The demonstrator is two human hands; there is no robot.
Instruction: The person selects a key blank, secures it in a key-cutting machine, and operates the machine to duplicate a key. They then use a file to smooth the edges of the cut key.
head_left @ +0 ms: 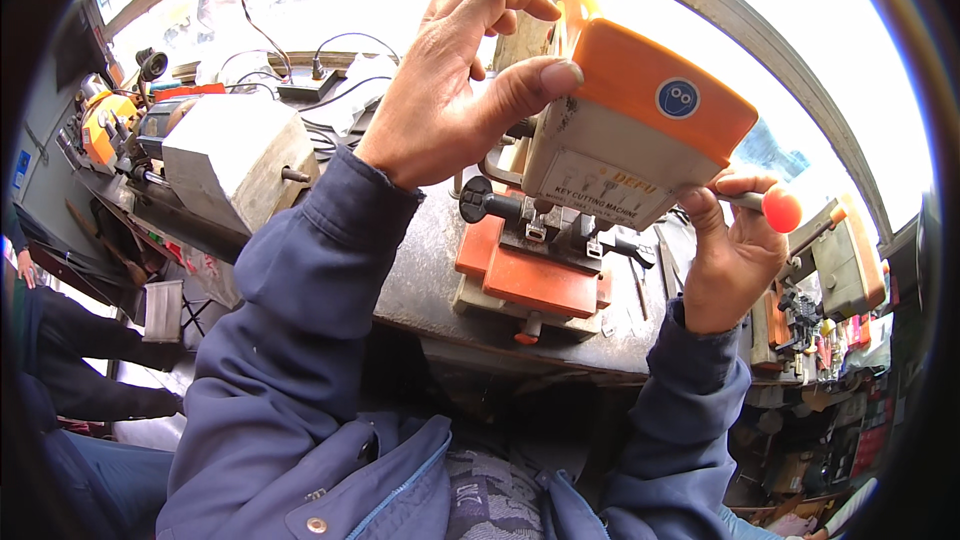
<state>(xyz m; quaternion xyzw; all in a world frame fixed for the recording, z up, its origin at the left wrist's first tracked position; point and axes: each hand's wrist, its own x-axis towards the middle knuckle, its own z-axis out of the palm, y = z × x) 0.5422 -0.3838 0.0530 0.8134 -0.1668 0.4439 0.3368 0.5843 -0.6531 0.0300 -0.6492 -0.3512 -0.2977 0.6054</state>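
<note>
A key cutting machine with a grey body (600,165) and an orange top cover (660,70) stands in front of me. My left hand (450,90) is at the cover's left side, thumb and index finger spread apart, their tips at its edge. At the right side, my right hand (735,250) closes around a lever (742,200) ending in a red ball knob (782,208); part of its fingers is hidden. Below the body are the clamps (538,230) over an orange-red carriage (540,280). A black-headed key (476,202) sticks out at the left clamp.
A grey-cased machine (235,160) stands on the bench's left, with a yellow one (105,130) beyond it. Another key machine (845,260) is at the right. Cables (350,90) lie behind. A person's dark-trousered legs (90,360) show at the far left.
</note>
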